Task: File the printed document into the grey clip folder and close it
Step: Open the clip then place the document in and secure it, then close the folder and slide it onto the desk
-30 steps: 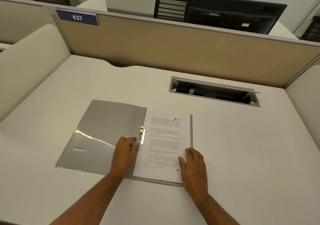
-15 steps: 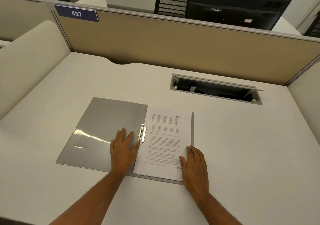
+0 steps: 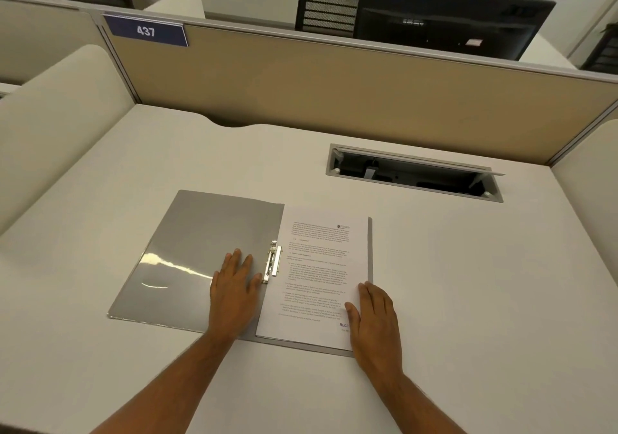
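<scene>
The grey clip folder (image 3: pixel 200 243) lies open and flat on the white desk. The printed document (image 3: pixel 317 266) rests on its right half, with the metal clip (image 3: pixel 272 261) lying over the paper's left edge at the spine. My left hand (image 3: pixel 232 291) lies flat, fingers spread, on the inside of the left cover just beside the clip. My right hand (image 3: pixel 376 320) presses flat on the document's lower right corner. Neither hand grips anything.
An open cable hatch (image 3: pixel 414 173) is sunk into the desk behind the folder on the right. A tan partition (image 3: pixel 334 92) with a blue 437 sign (image 3: pixel 146 30) closes the back. Cream side panels (image 3: pixel 50 126) flank the desk.
My left hand left the clip, slid left and spread flat on the left cover. The right hand stayed on the paper's corner.
</scene>
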Available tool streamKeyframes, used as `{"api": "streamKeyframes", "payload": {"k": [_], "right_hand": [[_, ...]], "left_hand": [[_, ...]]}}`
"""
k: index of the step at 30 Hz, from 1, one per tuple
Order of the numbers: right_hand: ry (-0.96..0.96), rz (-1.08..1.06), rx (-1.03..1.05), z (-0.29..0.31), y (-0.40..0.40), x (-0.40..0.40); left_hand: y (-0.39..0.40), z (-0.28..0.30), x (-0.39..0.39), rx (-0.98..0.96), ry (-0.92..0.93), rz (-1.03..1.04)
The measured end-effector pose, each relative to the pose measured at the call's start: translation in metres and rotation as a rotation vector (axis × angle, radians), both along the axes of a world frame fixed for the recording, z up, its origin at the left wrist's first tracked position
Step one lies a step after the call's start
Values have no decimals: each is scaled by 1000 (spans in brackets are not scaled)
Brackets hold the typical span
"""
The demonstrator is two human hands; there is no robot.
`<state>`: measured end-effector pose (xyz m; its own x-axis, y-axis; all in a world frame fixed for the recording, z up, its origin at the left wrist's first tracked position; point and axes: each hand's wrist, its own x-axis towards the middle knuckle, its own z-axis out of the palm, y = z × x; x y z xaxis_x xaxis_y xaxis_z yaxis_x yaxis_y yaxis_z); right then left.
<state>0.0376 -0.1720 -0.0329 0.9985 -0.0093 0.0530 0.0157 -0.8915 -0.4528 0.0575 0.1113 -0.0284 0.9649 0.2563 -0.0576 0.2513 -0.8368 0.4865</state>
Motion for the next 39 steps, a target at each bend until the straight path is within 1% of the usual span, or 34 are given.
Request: {"api": "streamKeyframes", "payload": {"k": [5,8,11,15,20,26,33,36,39], "right_hand": [[-10,0,5,1,1,0],[-14,14,-7,0,0,-1],[-11,32,-38,1,-3,-1],[-12,54,-79,2,-4,-2],[34,67,-123,0,-4,-5],[71,88,-135,-2,-2,-10],[83,88,-123,-3,2,-10],[84,86,-122,-3,2,-11],[85,83,-118,-3,3,-12]], "left_hand": [[16,5,-10,14,6,79],[34,12,-16,86,-7,151],[59,22,-21,157,-10,270],[92,29,-32,139,75,447],[120,31,-47,96,138,569],[129,37,-55,129,103,570],[125,55,-60,78,30,546],[126,64,-62,106,-57,549],[125,74,-63,156,-200,543]]}}
